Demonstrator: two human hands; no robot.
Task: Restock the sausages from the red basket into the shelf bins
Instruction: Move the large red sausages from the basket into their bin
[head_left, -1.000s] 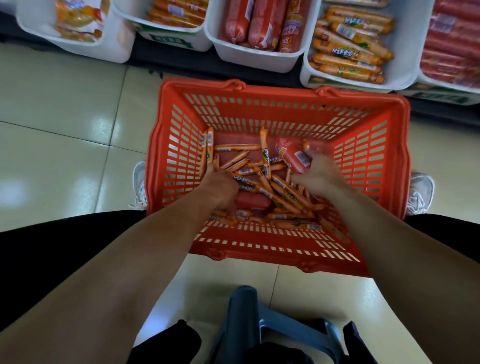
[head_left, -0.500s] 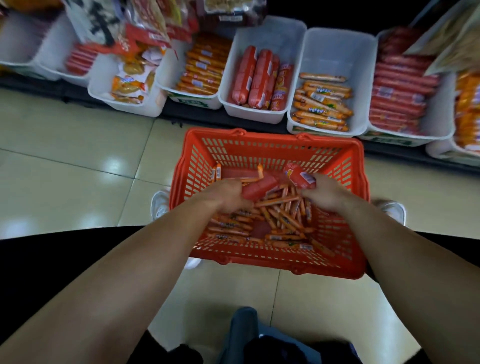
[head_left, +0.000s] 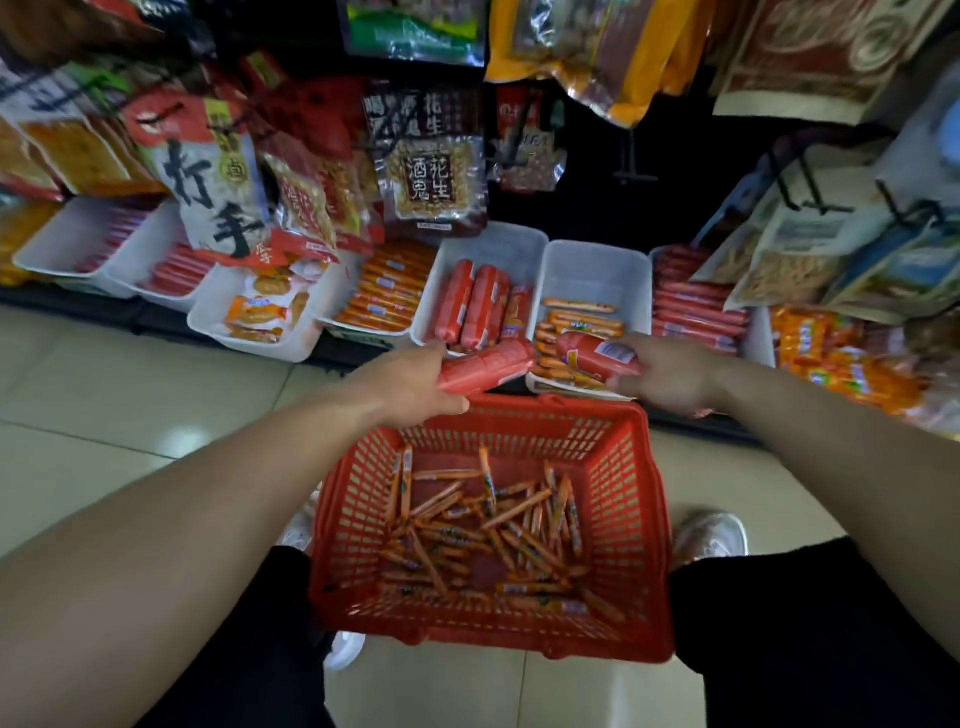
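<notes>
The red basket (head_left: 649, 525) stands on the floor between my feet, with several thin orange sausages (head_left: 488, 525) loose in its bottom. My left hand (head_left: 410, 384) grips a thick red sausage (head_left: 488, 366) above the basket's far rim. My right hand (head_left: 670, 374) holds a second thick red sausage (head_left: 597, 356) over the front of a white bin (head_left: 597, 270) of thin orange sausages. Just left of it, a white bin (head_left: 498, 249) holds several thick red sausages (head_left: 472, 306).
More white bins line the low shelf: orange sticks (head_left: 384, 296), snack packs (head_left: 260, 312) and red sausages (head_left: 696, 312) at right. Hanging snack bags (head_left: 431, 171) crowd the space above the bins. Tiled floor (head_left: 104, 405) lies at left; my shoe (head_left: 711, 535) is beside the basket.
Both hands have risen out of the basket, each with a thick red sausage, and moved forward to the bins. The view has tilted up to show the hanging bags.
</notes>
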